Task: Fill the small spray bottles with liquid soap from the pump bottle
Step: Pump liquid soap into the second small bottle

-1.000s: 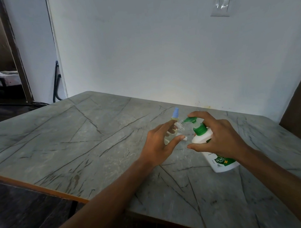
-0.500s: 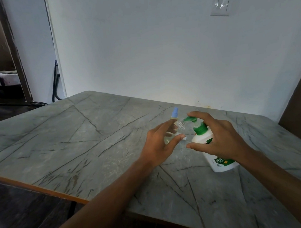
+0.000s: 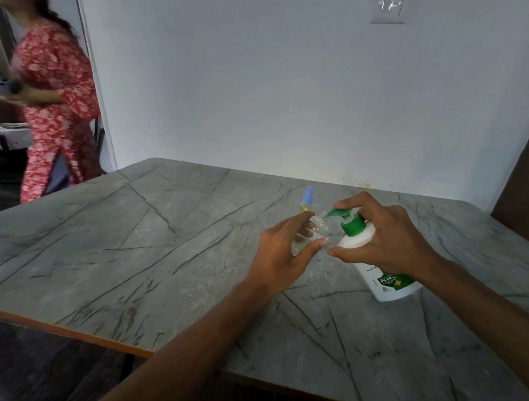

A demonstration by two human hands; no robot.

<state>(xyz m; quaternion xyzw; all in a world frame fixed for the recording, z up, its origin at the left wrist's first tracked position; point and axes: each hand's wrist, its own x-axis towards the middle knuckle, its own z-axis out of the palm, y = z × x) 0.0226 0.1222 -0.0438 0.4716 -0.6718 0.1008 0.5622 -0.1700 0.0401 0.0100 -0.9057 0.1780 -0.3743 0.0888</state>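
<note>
**Hands bring pump spout to open spray bottle**

Both hands work at the middle of a grey marble-pattern table [image 3: 156,234]. The left hand [image 3: 284,253] curls round a small clear bottle [image 3: 313,230], thumb and fingers closed on its sides, and holds it tilted with its bare threaded neck pointing up and to the right. The right hand [image 3: 387,241] grips a white pump bottle [image 3: 376,268] with a green pump [image 3: 346,220]; its forefinger lies along the top of the pump head while thumb and remaining fingers wrap the body. The pump bottle leans to the left, its base on the table, and the tip of its spout meets the mouth of the clear bottle. Whether soap is flowing cannot be made out.

Just behind the left hand, a second spray bottle [image 3: 307,202] stands upright on the table, holding yellowish liquid and capped in pale blue.

A white wall with a switch plate [image 3: 390,5] backs the table. At far left, a person in a red patterned dress [image 3: 54,96], blurred, stands in a doorway.
</note>
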